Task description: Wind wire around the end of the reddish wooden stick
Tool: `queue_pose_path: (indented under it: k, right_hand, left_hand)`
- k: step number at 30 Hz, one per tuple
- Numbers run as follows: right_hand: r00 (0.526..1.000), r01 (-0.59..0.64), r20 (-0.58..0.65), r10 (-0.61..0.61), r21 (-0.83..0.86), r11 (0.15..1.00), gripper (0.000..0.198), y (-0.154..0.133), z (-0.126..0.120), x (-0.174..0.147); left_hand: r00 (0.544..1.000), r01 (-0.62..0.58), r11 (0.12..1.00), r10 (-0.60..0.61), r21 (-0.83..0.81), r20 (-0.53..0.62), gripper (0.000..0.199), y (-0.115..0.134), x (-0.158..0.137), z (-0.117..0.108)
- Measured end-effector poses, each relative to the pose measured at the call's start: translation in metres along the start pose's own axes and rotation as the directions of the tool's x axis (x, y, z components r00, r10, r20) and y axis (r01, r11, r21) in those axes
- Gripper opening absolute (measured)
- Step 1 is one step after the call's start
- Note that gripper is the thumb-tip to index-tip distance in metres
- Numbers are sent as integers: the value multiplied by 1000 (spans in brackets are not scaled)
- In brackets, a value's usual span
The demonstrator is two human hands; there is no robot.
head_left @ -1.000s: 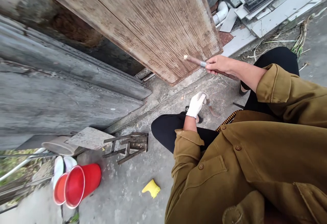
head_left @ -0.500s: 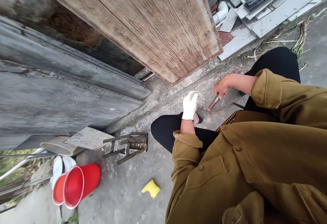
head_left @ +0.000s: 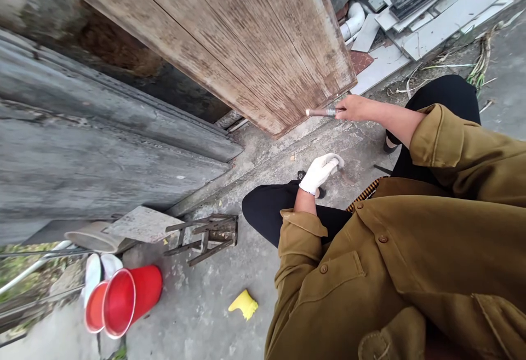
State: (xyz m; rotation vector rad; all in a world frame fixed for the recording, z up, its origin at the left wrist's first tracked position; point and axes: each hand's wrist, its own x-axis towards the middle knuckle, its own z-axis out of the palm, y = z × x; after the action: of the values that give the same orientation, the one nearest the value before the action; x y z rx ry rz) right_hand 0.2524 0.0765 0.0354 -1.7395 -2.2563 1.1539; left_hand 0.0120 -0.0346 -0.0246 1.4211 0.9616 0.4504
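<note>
My right hand (head_left: 349, 108) is bare and wrapped round one end of a short wooden-handled tool (head_left: 318, 112). A metal band circles the tool close to my fingers, and its brown wooden end points left, over the lower edge of the wooden panel. My left hand (head_left: 320, 171), in a white glove, is low over the concrete floor with its fingers bent together. The glove's fingertips look greyish, and whatever they pinch is hidden. Left of the glove, a small pale chip (head_left: 292, 158) lies on the floor.
A plank panel (head_left: 246, 31) leans in front of me. Broken tiles (head_left: 435, 31) and a white pipe (head_left: 353, 20) are at upper right. A small wooden stool (head_left: 209, 236), red buckets (head_left: 139, 294) and a yellow object (head_left: 244, 303) stand or lie to the left.
My right hand has risen up and away from the floor, and the tool has swung to point left. My gloved left hand has shifted slightly right and down.
</note>
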Motion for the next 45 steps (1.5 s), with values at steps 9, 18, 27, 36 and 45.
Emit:
queue_pose_path:
  k: [9, 18, 27, 36, 45]
  right_hand:
    - [836, 150, 548, 31, -283, 947, 16, -7, 36, -3]
    - [615, 248, 640, -460, 397, 884, 14, -10, 12, -16]
    - [997, 40, -70, -22, 280, 959, 32, -5, -3, -7]
    - [782, 176, 624, 10, -235, 956, 11, -12, 32, -11]
    - [589, 202, 618, -521, 511, 835, 23, -6, 4, -17]
  left_hand:
    - [932, -45, 999, 51, 26, -358, 28, -7, -3, -13]
    - [884, 38, 996, 2, 77, -467, 26, -18, 8, -17]
    - [998, -41, 998, 42, 43, -43, 34, -1, 0, 3]
    - [923, -46, 999, 42, -1, -382, 33, -3, -4, -6]
    - [917, 27, 1000, -26, -4, -399, 30, -12, 7, -5]
